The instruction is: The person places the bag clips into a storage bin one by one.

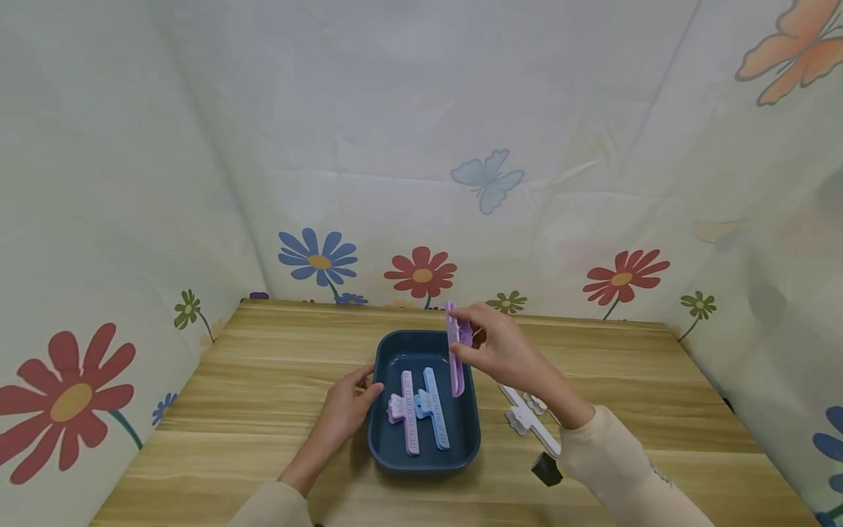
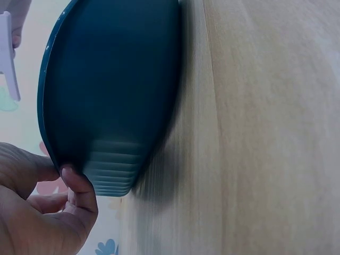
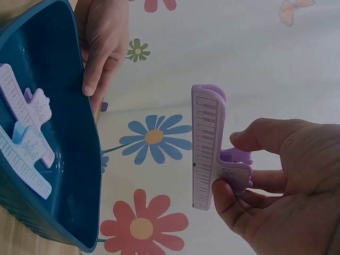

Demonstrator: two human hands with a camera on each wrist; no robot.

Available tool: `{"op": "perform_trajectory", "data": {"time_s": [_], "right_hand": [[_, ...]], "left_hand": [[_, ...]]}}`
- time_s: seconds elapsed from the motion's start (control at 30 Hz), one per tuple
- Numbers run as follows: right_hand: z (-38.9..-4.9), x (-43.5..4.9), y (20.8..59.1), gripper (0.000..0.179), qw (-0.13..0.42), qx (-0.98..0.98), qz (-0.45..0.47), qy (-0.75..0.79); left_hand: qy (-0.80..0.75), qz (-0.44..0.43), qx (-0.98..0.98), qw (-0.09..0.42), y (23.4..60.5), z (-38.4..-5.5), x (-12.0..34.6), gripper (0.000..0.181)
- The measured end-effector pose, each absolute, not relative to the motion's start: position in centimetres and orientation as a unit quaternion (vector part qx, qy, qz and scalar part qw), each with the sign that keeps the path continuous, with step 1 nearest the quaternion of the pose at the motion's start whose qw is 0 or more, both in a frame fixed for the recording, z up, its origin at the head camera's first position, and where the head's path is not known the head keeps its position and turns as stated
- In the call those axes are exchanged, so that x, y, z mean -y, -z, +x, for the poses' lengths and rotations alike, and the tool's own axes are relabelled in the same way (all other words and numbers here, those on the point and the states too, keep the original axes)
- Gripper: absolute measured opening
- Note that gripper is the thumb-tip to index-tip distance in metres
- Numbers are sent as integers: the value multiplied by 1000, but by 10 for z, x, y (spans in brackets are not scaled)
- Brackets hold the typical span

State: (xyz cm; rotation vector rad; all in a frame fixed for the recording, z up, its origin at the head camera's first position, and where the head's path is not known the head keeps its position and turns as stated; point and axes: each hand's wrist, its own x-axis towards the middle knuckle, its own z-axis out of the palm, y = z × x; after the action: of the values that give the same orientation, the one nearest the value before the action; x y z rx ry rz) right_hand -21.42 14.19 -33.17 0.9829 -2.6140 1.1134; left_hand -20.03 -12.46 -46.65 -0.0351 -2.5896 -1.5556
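My right hand (image 1: 503,351) pinches a long purple music-page clip (image 3: 204,151) with piano-key markings by its shaped handle. It holds the clip upright over the right side of a dark blue tub (image 1: 424,465). My left hand (image 1: 345,411) grips the tub's left rim, thumb and fingers on either side of the wall (image 2: 111,69). Inside the tub, a pale pink-lilac clip (image 1: 410,421) and a light blue clip (image 1: 437,417) lie side by side, handles pointing left.
White clips (image 1: 541,433) lie on the wooden table (image 1: 263,410) right of the tub, partly hidden under my right forearm. A small black block (image 1: 547,469) appears close by. A flower-printed cloth (image 1: 395,205) hangs behind and beside the table.
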Motion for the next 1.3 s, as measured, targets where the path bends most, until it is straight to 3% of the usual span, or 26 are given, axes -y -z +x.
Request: {"op": "perform_trajectory", "data": {"time_s": [1.3], "right_hand": [[-230, -151, 398, 45, 13, 894, 303, -329]], "left_hand": [[511, -15, 857, 62, 467, -200, 125, 39]]}}
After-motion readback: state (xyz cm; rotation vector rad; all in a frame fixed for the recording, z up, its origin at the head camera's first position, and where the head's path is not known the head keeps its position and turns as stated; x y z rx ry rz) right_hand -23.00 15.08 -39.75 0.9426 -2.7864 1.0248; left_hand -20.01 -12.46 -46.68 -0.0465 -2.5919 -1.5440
